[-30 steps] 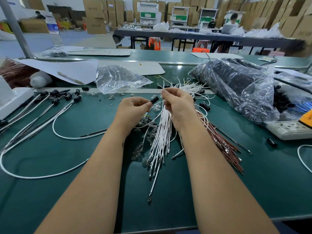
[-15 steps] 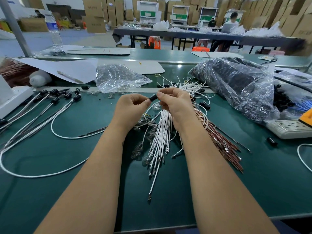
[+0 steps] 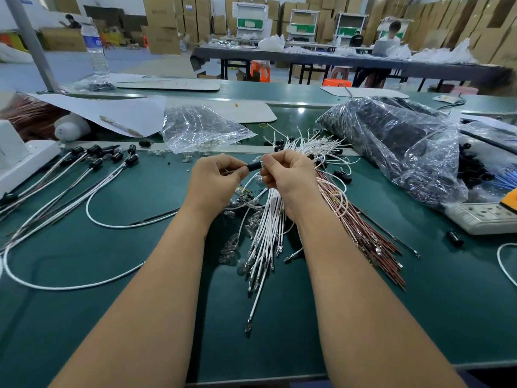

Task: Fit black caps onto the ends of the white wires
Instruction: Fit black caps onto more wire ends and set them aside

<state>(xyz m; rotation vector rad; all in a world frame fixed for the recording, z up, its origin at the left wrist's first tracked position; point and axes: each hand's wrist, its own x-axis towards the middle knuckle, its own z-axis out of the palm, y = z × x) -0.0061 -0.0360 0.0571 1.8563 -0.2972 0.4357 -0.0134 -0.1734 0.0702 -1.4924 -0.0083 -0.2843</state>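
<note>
- The black cap point(image 3: 254, 166) sits between the two hands, raised above the green tabletop point(image 3: 447, 289) near the middle of the scene, its long axis running left to right.
- The left hand point(image 3: 216, 182) pinches the cap's left end with thumb and curled fingers point(image 3: 237, 168); the right hand point(image 3: 288, 175) meets it from the right, fingers curled and pinching close at the cap's right end.
- The wire end itself is hidden under the right fingers, so I cannot tell how deep it sits in the cap; the seating push would run along that left-right axis, the hands driven toward each other.
- Both forearms reach away from the near edge, wrists level, knuckles up.
- The loose bundle of white wires point(image 3: 265, 233) fans toward the near side directly under the hands.
- Capped wires point(image 3: 95, 163) lie at far left; a clear bag of black parts point(image 3: 391, 147) lies at far right.
</note>
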